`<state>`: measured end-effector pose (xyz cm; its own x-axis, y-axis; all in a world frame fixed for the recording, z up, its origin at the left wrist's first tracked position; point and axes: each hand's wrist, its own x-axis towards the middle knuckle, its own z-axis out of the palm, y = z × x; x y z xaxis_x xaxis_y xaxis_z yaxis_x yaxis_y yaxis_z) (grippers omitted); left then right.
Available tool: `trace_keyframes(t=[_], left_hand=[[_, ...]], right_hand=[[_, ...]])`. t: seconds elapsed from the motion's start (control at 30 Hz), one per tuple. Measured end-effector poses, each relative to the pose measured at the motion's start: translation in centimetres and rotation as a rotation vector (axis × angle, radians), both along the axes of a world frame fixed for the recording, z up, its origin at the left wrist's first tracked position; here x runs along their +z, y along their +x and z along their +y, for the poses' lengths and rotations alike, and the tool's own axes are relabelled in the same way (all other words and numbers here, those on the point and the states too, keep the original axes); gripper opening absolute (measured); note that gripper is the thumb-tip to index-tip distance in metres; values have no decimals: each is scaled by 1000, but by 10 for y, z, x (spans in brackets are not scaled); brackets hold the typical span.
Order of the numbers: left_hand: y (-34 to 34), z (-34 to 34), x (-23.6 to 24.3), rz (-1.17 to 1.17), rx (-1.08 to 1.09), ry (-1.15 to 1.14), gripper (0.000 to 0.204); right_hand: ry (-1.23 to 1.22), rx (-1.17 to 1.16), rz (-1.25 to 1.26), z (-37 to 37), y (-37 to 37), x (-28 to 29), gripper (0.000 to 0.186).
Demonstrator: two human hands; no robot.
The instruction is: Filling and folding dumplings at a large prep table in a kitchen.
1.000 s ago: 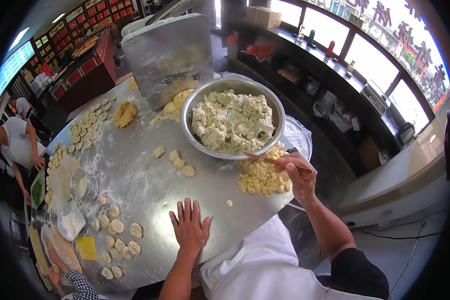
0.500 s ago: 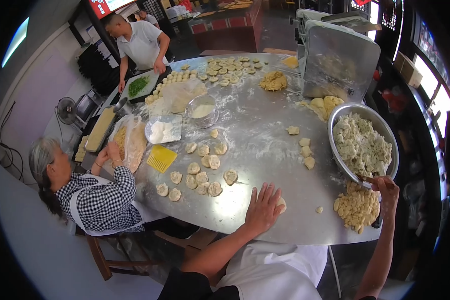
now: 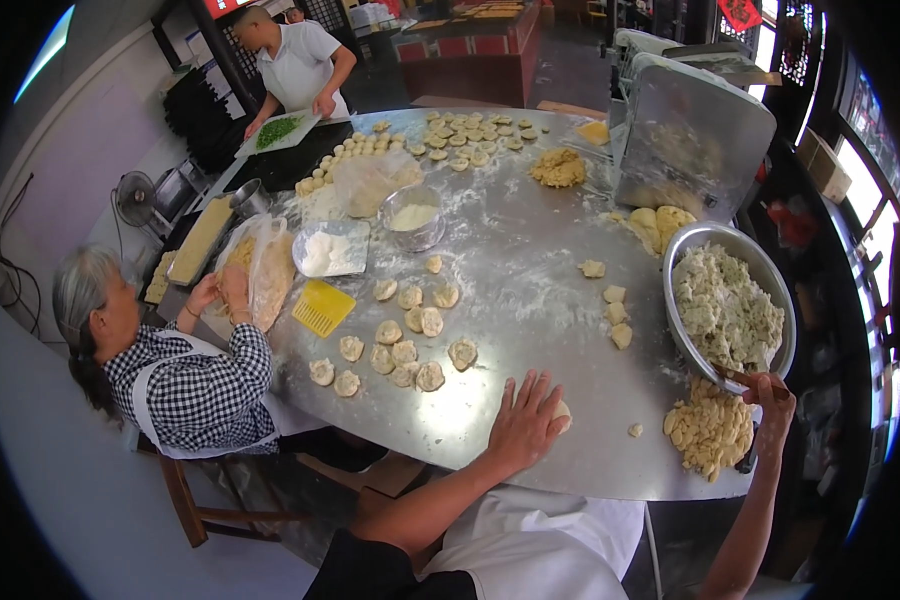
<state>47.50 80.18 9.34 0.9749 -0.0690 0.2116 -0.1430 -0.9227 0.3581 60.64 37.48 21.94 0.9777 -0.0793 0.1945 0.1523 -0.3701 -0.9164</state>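
Observation:
My left hand [image 3: 523,425] lies flat on the floury metal table [image 3: 530,290], fingers spread, with a small piece of dough [image 3: 564,412] at its fingertips. My right hand [image 3: 776,400] is closed around a thin wooden stick [image 3: 738,378] at the near rim of a large metal bowl [image 3: 676,262] filled with pale green-flecked filling [image 3: 730,310]. A heap of finished dumplings [image 3: 708,436] sits on the table just left of my right hand.
Several flattened dough rounds [image 3: 402,348] lie mid-table beside a yellow scraper [image 3: 321,307], a flour tray [image 3: 330,250] and a glass bowl [image 3: 413,216]. A metal dough machine [image 3: 692,140] stands at the far right. A person in a checked shirt [image 3: 192,385] sits left; another person [image 3: 300,60] stands far back.
The view has swung left, bringing the seated person and the far end of the table into sight. My left hand stays flat on the table and my right stays at the bowl's rim.

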Motion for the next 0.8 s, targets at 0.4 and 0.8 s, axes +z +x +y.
trace_keyframes(t=[0.4,0.8], left_hand=[[-1,-1,-1,-5,-8,-18,59],[-1,0,2,-45,-8,-15,59]], right_hand=[[-18,40,-66,-2,-1,-3,45],[14,35,-63,-8,0,-6,38]])
